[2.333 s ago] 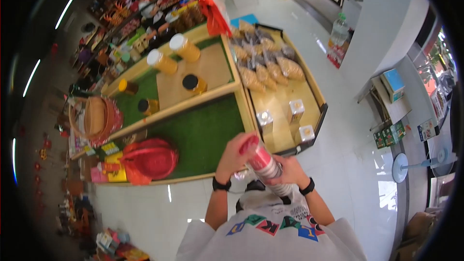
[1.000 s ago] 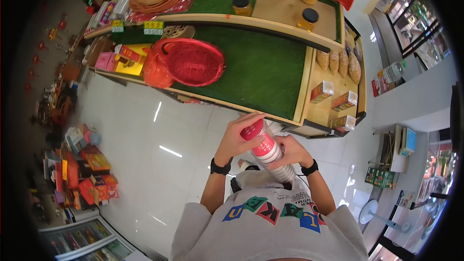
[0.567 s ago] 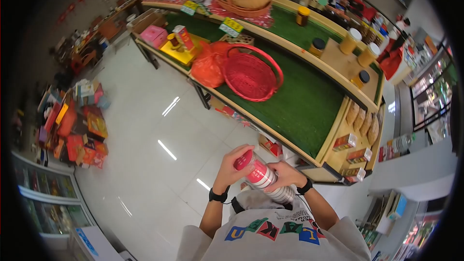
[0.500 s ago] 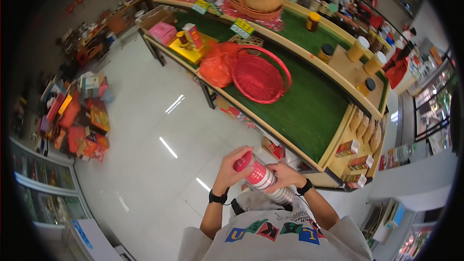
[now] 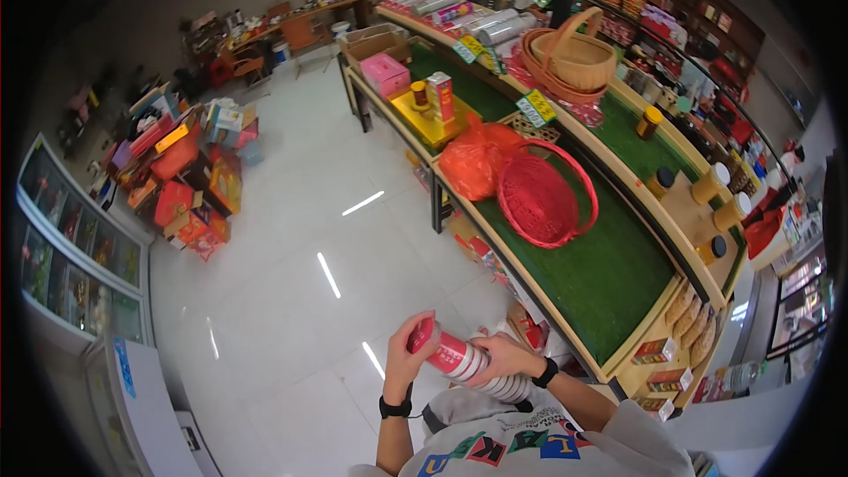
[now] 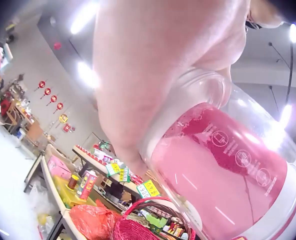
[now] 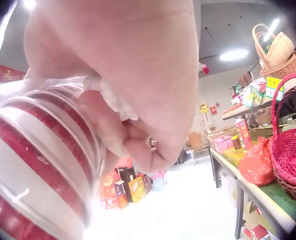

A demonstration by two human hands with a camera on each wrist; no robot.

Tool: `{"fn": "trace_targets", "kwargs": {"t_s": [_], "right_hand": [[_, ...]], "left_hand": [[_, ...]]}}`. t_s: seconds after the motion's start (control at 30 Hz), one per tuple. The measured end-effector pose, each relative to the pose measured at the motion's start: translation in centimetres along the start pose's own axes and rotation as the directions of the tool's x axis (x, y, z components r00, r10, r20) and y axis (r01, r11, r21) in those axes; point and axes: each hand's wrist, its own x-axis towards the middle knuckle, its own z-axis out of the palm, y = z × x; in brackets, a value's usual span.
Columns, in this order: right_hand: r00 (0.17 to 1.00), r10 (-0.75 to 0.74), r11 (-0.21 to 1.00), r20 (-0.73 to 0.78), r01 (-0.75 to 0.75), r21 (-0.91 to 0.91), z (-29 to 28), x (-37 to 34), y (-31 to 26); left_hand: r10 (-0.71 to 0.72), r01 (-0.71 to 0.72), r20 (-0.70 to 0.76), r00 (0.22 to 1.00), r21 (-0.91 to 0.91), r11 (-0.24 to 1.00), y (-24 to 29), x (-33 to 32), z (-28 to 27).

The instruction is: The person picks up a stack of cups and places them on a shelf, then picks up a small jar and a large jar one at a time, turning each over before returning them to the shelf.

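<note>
A sleeved stack of disposable cups, red at one end and white-ringed further down, is held slantwise in front of my shirt. My left hand grips it near the red end, with fingers and thumb round the side. My right hand holds the white-ringed middle. In the left wrist view the clear, shiny cup wall with a pink printed band fills the lower right, below my hand. Red and white rings of the stack show in the right wrist view, with curled fingers beside them.
A two-level display stand with green matting runs along my right. It bears a red basket, an orange bag, a wicker basket and jars. Boxes are heaped at left, near a glass-doored cooler.
My view has swung left along the stand, so its shelves now lie to the right and the boxes and cooler show at left. Both hands keep hold of the cup stack throughout.
</note>
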Motion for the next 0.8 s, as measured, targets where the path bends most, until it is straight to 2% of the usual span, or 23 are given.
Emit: {"fn": "trace_targets", "kwargs": {"t_s": [0.07, 0.13, 0.17, 0.27, 0.3, 0.37, 0.47, 0.57, 0.67, 0.7, 0.73, 0.8], "right_hand": [[0.998, 0.027, 0.993, -0.052, -0.033, -0.114, 1.0, 1.2, -0.9], [0.988, 0.035, 0.964, -0.149, -0.073, -0.256, 2.8, 2.2, -1.1], [0.977, -0.049, 0.952, -0.209, -0.017, -0.307, 3.9, 2.7, -0.6], [0.969, -0.096, 0.970, -0.227, 0.040, -0.239, 4.3, 4.3, 0.2], [0.960, -0.139, 0.976, -0.244, 0.091, -0.198, 3.9, 4.9, 0.5], [0.959, -0.132, 0.987, -0.252, 0.104, -0.124, 2.5, 5.8, 0.0], [0.969, -0.114, 0.993, -0.219, 0.103, -0.062, 0.0, 7.7, 0.2], [0.980, -0.087, 0.996, -0.180, 0.087, -0.006, -0.4, 9.0, 1.8], [0.961, -0.137, 0.987, -0.240, 0.154, 0.054, -1.0, 13.5, 2.2], [0.950, -0.171, 0.978, -0.261, 0.195, 0.070, -1.6, 14.7, 1.9], [0.939, -0.197, 0.970, -0.281, 0.228, 0.081, -2.2, 15.7, 1.6], [0.951, -0.163, 0.974, -0.262, 0.197, 0.108, -3.0, 17.6, 1.3]], "left_hand": [[-0.260, 0.276, -0.125, 0.957, 0.136, 0.951, 0.1, 0.2, -0.5], [-0.294, 0.319, -0.207, 0.933, 0.099, 0.943, -1.8, 0.2, -1.2], [-0.303, 0.332, -0.252, 0.919, 0.080, 0.940, -2.2, 0.5, -1.6], [-0.096, 0.132, -0.264, 0.960, 0.123, 0.984, -1.9, 0.2, -2.4], [-0.031, 0.054, -0.196, 0.980, 0.115, 0.992, -1.7, -0.1, -3.0], [0.134, -0.129, -0.052, 0.990, 0.081, 0.988, -0.9, 0.5, -4.1], [0.041, -0.034, 0.053, 0.998, -0.130, 0.991, 1.1, 2.5, -5.6], [0.050, -0.050, 0.008, 0.999, 0.017, 0.999, 2.6, 6.1, -5.9], [0.027, 0.040, -0.155, 0.988, 0.409, 0.912, 4.2, 9.5, -5.2], [0.091, 0.005, -0.212, 0.973, 0.413, 0.911, 3.8, 10.6, -5.1], [0.153, -0.059, -0.193, 0.969, 0.423, 0.904, 3.7, 11.9, -5.5], [0.269, -0.183, -0.153, 0.951, 0.424, 0.887, 3.7, 14.2, -6.1]]}}
